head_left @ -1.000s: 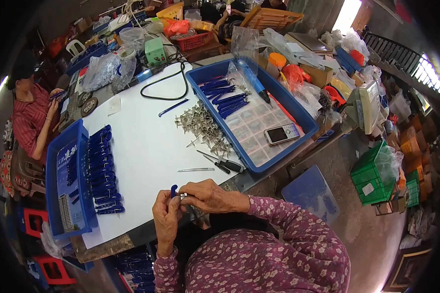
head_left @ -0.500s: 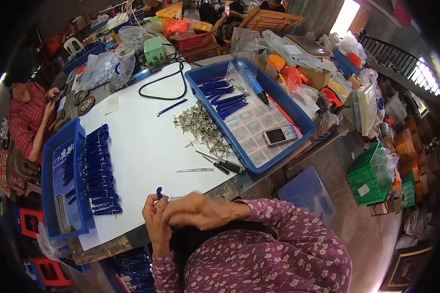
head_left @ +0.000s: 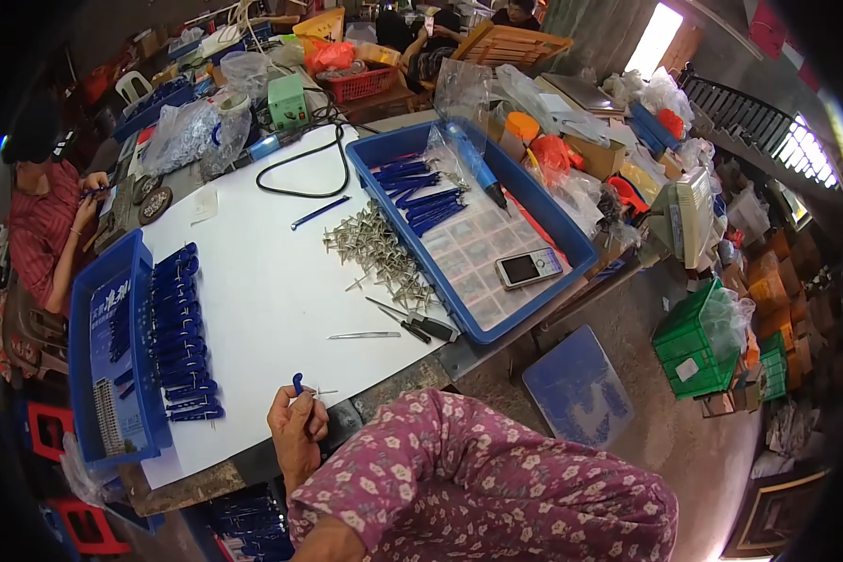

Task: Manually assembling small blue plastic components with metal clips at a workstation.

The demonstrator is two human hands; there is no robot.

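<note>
The left hand pinches a small blue-handled piece between thumb and fingertips, its thin metal pin sticking out to the right over the near edge of the white table. The piece looks light and stiff: a hard plastic grip with a fine wire shaft that would probably bend or prick if squeezed along its length, so the blue end is the sensible place to hold it, as it is held now. The hand is raised at the table's near edge, wrist bent up, palm turned toward the person, fingers curled tight around the blue end.

The right hand is hidden, likely behind the floral sleeve; whether it is gripping anything cannot be told.

Farther in on the table, a pair of tweezers and a black-handled tool lie beyond the hand. A heap of metal pins sits near the table's middle. At the table's left edge, rows of finished blue pieces lie beside a blue tray; at its right edge, a larger blue bin holds more blue parts and a phone. Another person in a red top sits at the far left corner.
</note>
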